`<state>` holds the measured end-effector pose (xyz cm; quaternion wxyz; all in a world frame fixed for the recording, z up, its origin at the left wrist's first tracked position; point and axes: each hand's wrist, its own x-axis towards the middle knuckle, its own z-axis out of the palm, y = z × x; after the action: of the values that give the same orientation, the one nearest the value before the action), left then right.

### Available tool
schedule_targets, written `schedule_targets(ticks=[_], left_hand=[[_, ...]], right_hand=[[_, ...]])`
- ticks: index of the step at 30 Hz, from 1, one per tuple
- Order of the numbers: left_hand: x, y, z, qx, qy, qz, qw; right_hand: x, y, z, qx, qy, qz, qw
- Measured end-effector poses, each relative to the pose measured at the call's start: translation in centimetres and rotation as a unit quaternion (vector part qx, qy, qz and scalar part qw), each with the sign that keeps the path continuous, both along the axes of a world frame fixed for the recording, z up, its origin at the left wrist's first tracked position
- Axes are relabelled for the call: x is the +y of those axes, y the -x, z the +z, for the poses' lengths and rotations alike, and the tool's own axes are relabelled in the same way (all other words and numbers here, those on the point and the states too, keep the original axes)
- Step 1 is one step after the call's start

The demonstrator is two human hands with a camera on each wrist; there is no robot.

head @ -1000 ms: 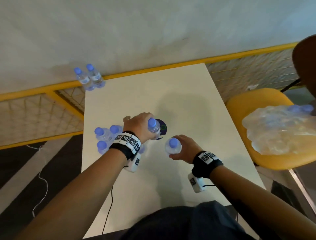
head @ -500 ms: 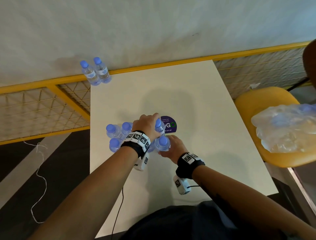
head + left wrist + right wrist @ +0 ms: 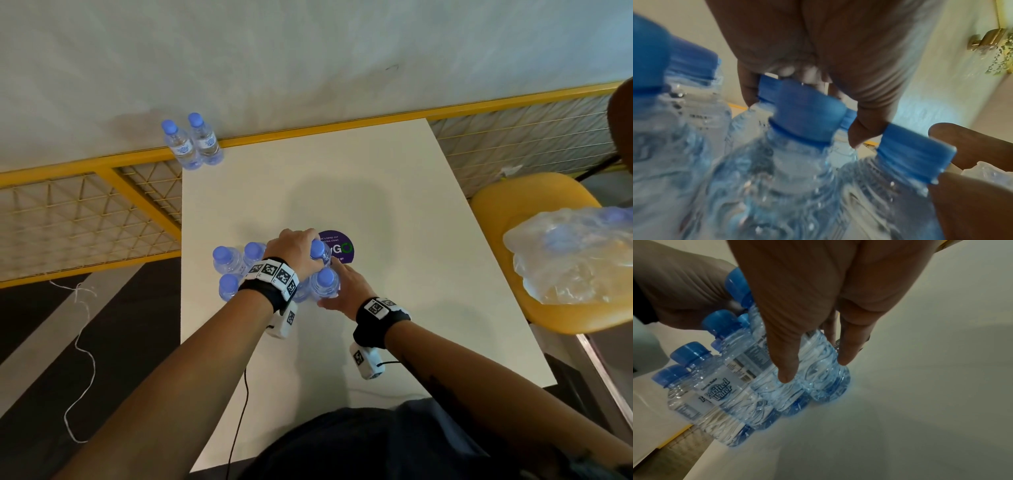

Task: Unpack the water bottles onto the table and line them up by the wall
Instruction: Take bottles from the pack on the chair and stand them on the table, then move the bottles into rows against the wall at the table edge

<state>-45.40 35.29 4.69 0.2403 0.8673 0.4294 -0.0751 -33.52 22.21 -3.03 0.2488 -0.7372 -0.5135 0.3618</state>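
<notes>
Our left hand grips a bottle top, and our right hand presses flat-fingered on another bottle on the bench.

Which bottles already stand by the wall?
Only the two bottles at the table's far left corner; the rest are clustered mid-table between the left hand and right hand.

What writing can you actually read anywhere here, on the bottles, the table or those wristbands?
"Purified Water": on the label of a bottle in the right wrist view; the smaller print around it is blurred.
"GO": large letters on the purple round sticker on the table; its small white lines are too small to read.
Two bottles by the wall: labels unreadable.
Wristbands: black-and-white square codes only, no words.
</notes>
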Motion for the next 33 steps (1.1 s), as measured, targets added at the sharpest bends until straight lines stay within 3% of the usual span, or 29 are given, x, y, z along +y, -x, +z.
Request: schedule_targets(ticks=[4, 7, 12, 19, 24, 28, 30, 33], left_hand=[[-0.3, -1.0, 2.1, -0.015, -0.026, 0.005, 1.000], [-1.7, -3.3, 4.4, -0.071, -0.036, -0.013, 0.997], [-7.8, -10.7, 6.2, -0.160, 0.066, -0.083, 0.981], [-17.8, -23.7, 3.3, -0.101, 0.191, -0.236, 0.948], [-24.0, -34.2, 1.5, -0.063, 0.234, -0.300, 0.923], [-27.6, -41.5, -0.8, -0.021, 0.277, -0.267, 0.923], [-28.6, -44.5, -1.9, 0.005, 0.271, -0.232, 0.934], [-29.3, -48.1, -3.9, 0.020, 0.290, -0.148, 0.945]], right_hand=[[-0.7, -1.5, -0.1, 0.009, 0.045, 0.005, 0.999], [-2.9, -4.5, 0.0, 0.014, 0.061, 0.003, 0.998], [-10.3, -13.8, 0.8, 0.007, 0.089, -0.075, 0.993], [-23.1, -29.0, 2.6, -0.056, 0.171, -0.246, 0.952], [-29.0, -39.2, 3.0, -0.039, 0.146, -0.388, 0.909], [-28.4, -45.5, 2.1, -0.039, 0.142, -0.444, 0.884], [-27.2, -47.8, 1.6, 0.007, 0.153, -0.467, 0.871], [-27.1, -50.0, -0.9, 0.033, 0.228, -0.429, 0.873]])
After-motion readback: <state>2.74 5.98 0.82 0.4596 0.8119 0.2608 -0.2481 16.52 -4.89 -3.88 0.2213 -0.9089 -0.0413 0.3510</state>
